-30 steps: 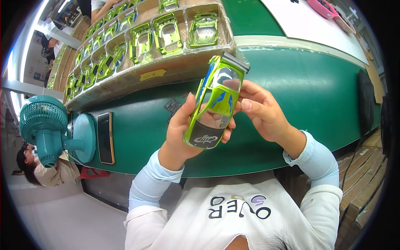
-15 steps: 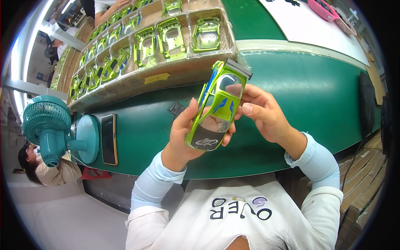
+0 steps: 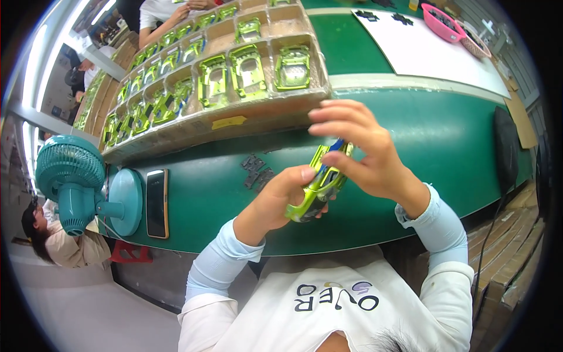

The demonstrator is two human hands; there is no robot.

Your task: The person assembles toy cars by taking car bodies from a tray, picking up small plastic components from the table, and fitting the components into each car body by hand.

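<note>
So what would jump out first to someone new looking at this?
Probably the shiny green toy car body in the left hand, with the right hand over its upper end. Next, the divided box of similar green shells at upper left, then the teal fan at far left on the table.

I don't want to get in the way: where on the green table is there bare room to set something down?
The widest bare patch of the green table lies between the right hand and the black object near the far right edge. A smaller one lies between the phone and the small dark parts. The fan and the divided tray crowd the left.
</note>
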